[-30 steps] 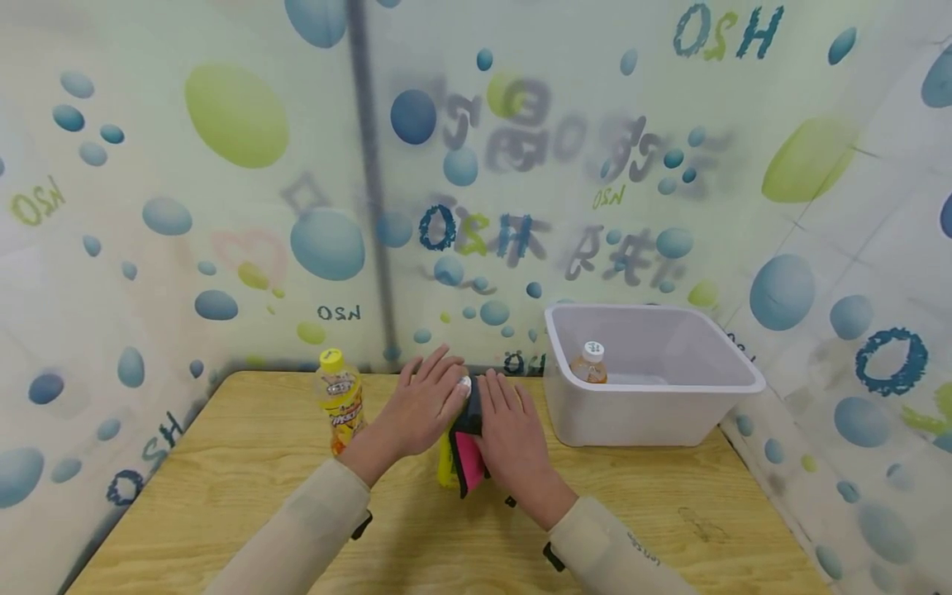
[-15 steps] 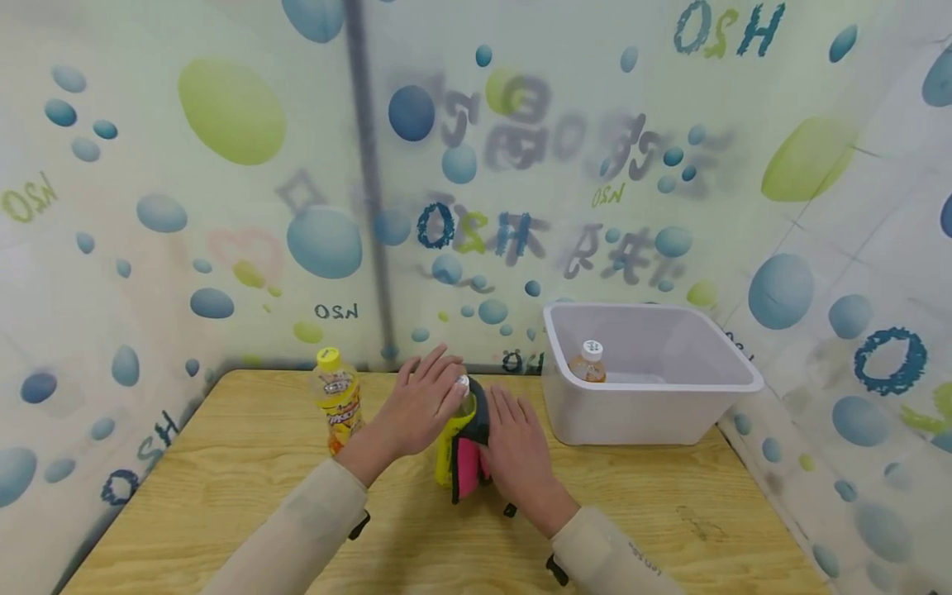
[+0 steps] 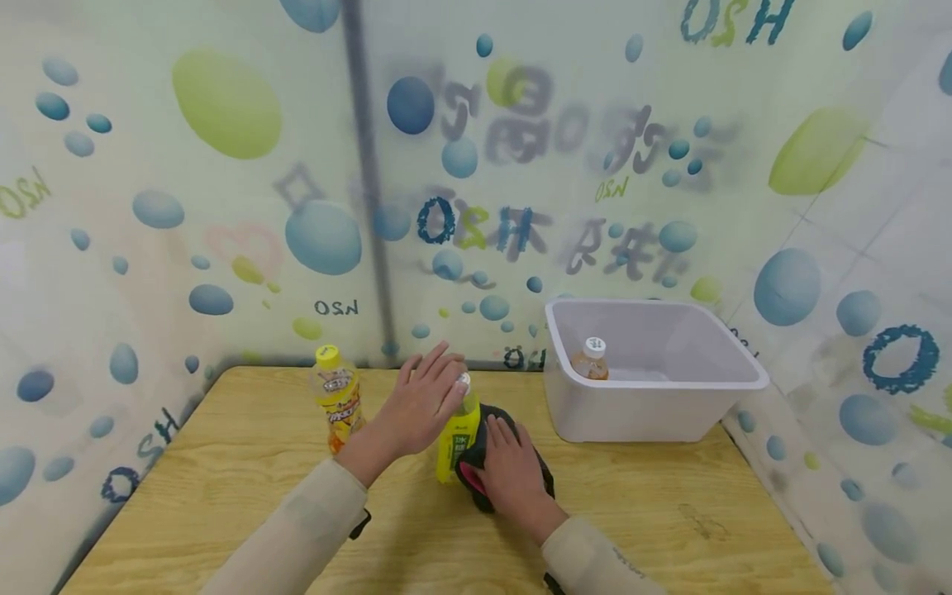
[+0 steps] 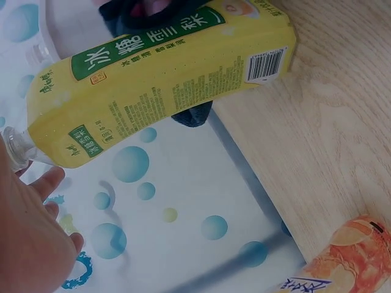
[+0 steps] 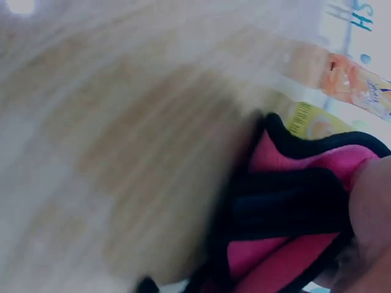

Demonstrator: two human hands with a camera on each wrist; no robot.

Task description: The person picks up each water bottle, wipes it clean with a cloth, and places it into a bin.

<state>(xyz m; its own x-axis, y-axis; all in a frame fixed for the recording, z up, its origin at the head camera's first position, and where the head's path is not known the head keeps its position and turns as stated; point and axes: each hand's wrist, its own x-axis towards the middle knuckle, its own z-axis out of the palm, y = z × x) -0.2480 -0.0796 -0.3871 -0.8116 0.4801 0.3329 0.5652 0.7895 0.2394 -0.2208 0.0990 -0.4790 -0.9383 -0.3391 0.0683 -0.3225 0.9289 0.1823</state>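
Two hands at work: left hand [image 3: 420, 405] grips yellow bottle [image 3: 458, 436], label "冰糖雪梨"; right hand [image 3: 513, 471] clutches pink-black cloth [image 3: 476, 463].

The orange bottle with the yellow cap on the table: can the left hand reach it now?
Probably yes. The orange bottle stands just left of the left hand, nothing between them, but that hand holds the yellow bottle.
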